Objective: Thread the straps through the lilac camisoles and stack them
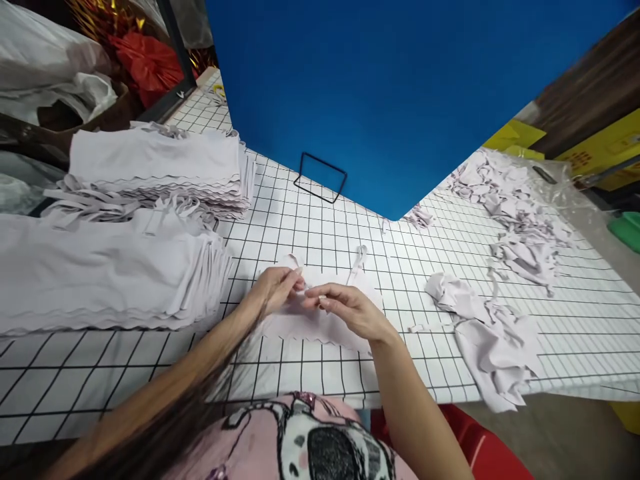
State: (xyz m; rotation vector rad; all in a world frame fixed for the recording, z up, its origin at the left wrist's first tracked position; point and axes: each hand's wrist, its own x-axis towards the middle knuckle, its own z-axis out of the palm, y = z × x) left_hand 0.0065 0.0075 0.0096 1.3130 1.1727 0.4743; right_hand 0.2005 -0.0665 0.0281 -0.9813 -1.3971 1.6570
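Note:
A pale pinkish-white strappy top [320,327] lies spread on the grid-patterned cloth, its straps [358,261] pointing away from me. My left hand [278,288] is over its upper left part, with thumb and fingers pinched together. Close beside it, my right hand [353,310] reaches in from the right above the middle of the top, its thumb and fingertips also drawn together. What sits between the fingertips of either hand is too small to make out.
Two neat stacks of similar tops, a nearer pile [100,267] and a farther pile [155,160], stand at left. Crumpled tops [493,340] lie at right, with a heap [515,200] behind. A large blue board [380,100] overhangs the table, near a black wire frame [321,177].

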